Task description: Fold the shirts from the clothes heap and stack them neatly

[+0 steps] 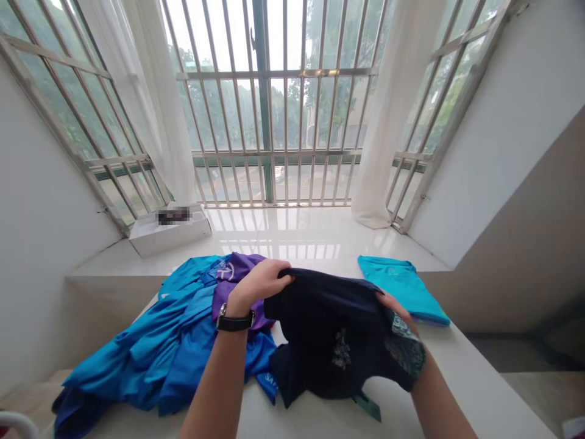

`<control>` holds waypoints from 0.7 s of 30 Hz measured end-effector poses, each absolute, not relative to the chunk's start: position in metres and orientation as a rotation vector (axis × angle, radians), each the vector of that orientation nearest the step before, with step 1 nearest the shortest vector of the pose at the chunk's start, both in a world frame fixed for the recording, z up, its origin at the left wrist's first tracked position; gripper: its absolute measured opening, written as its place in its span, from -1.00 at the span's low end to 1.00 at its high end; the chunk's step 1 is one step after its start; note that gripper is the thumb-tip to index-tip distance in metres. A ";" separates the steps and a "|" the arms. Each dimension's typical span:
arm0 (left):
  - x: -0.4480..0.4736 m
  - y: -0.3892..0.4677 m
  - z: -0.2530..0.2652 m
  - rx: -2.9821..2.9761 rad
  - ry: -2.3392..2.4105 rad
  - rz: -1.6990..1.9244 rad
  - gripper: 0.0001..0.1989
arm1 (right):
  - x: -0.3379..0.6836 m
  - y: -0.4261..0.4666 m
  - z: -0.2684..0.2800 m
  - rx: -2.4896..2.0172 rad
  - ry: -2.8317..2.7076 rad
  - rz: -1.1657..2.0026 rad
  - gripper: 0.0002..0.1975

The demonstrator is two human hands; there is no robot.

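A dark navy shirt [320, 329] with a pale print and a patterned patch at its right end is held up in front of me, over the white surface. My left hand [265, 281] pinches its upper left edge between thumb and fingers; a watch with a black strap is on that wrist. At the upper right edge, my right hand [398, 310] grips the same cloth, its fingers partly hidden behind the fabric. Just left of the shirt lie a purple shirt [223, 286] with a white logo and a heap of blue clothes [150, 347]. A green strip hangs from the shirt's lower edge.
A folded turquoise shirt [402, 286] lies on the white table [475, 378] at the right. Behind stands a white window ledge [283, 235] with a white box [171, 235] on its left. White curtains [377, 152] hang before the barred window.
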State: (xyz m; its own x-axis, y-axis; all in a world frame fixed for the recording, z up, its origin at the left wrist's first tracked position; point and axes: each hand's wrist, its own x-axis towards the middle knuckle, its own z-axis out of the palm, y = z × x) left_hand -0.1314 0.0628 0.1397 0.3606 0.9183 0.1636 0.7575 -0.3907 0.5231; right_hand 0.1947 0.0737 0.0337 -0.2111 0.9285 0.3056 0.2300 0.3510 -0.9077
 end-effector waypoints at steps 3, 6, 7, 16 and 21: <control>-0.138 0.059 0.148 2.209 1.383 0.767 -0.77 | 0.187 0.071 0.031 -1.063 -1.501 1.321 -0.56; -0.138 0.057 0.155 2.185 1.223 0.760 -0.76 | 0.178 0.071 0.027 -1.048 -1.401 1.596 -0.55; -0.136 0.057 0.156 2.191 1.208 0.780 -0.79 | 0.176 0.072 0.026 -1.049 -1.401 1.618 -0.54; -0.129 0.053 0.161 2.241 1.166 0.916 -0.78 | 0.177 0.073 0.022 -1.126 -1.463 1.713 -0.55; -0.139 0.047 0.161 2.321 1.252 0.717 -0.80 | 0.177 0.085 0.010 -1.204 -1.399 1.444 -0.55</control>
